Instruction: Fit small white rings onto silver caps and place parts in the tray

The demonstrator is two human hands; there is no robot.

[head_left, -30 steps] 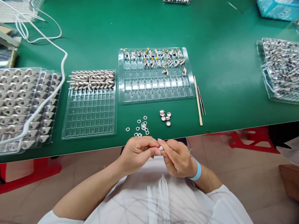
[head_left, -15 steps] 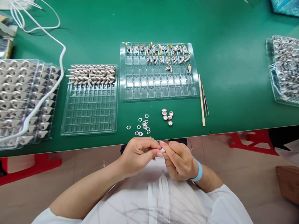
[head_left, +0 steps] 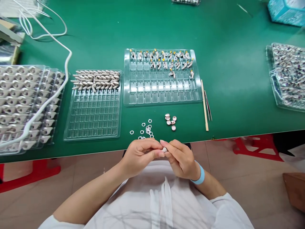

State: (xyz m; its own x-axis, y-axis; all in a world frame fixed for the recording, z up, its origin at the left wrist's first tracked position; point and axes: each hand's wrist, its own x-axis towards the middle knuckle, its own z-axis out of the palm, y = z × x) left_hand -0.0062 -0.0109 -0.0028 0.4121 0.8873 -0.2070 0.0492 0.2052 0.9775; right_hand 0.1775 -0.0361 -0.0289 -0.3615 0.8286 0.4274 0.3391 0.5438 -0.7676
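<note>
My left hand (head_left: 142, 157) and my right hand (head_left: 181, 159) meet just off the table's front edge. Between their fingertips both pinch a small whitish plastic part (head_left: 164, 149), mostly hidden by the fingers. Beyond my left hand lie several loose white rings (head_left: 148, 128) with small tabs. Past my right hand is a little group of rounded metallic-looking caps (head_left: 173, 128). Farther back, a clear compartment tray (head_left: 162, 99) holds curved grey-beige parts with yellow tips in its back rows.
Left of it, another clear tray (head_left: 91, 127) holds rows of curved stems. Housings fill stacked trays (head_left: 14, 101) at far left, crossed by a white cable (head_left: 68, 63). A wooden stick (head_left: 204, 106) and tweezers (head_left: 208, 106) lie right; a tray of shiny parts (head_left: 289, 76) stands farther right.
Both hands have come slightly closer to the table edge, still pinching the small part. The view has tilted up a little, showing more of the table's back.
</note>
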